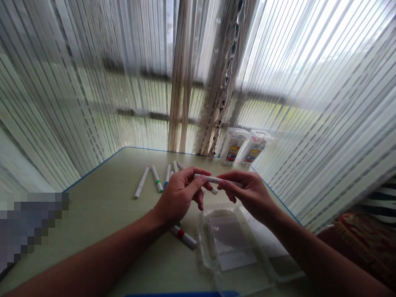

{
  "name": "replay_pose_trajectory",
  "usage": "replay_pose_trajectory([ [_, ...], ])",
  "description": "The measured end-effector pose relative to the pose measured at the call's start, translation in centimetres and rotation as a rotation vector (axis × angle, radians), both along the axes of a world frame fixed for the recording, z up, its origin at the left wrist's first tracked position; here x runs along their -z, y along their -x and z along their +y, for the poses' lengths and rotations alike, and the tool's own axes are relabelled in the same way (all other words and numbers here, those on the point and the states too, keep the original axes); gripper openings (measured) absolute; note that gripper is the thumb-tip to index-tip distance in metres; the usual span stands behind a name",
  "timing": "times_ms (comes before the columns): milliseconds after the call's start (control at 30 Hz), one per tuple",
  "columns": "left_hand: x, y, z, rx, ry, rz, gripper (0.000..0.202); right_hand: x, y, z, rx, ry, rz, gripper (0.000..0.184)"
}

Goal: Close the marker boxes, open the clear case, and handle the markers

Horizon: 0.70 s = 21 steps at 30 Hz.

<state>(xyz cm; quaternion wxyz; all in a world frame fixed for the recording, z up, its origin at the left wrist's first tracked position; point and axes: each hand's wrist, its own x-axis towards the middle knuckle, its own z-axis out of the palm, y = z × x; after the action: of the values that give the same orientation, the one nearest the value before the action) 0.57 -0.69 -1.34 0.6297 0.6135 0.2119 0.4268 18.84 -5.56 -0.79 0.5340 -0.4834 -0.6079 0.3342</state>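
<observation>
Head view: left hand (178, 193) and right hand (254, 193) pinch a white marker (212, 179) between them.

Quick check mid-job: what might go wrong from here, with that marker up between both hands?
1. The white marker is pinched by the fingers of the left hand and right hand above the table, so a slip could drop it.
2. The red-banded marker lies loose beside the open plastic case; a bump might set it rolling.
3. The left forearm passes close to that marker and could nudge it.
</observation>
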Motion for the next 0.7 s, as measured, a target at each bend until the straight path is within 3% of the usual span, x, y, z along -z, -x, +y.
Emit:
replay_pose_trajectory([
  [700, -0.07, 0.41, 0.66, -0.066, 0.112, -0.115, 0.019, 0.81, -0.84, 0.20, -0.191, -0.024, 0.216, 0.025],
])
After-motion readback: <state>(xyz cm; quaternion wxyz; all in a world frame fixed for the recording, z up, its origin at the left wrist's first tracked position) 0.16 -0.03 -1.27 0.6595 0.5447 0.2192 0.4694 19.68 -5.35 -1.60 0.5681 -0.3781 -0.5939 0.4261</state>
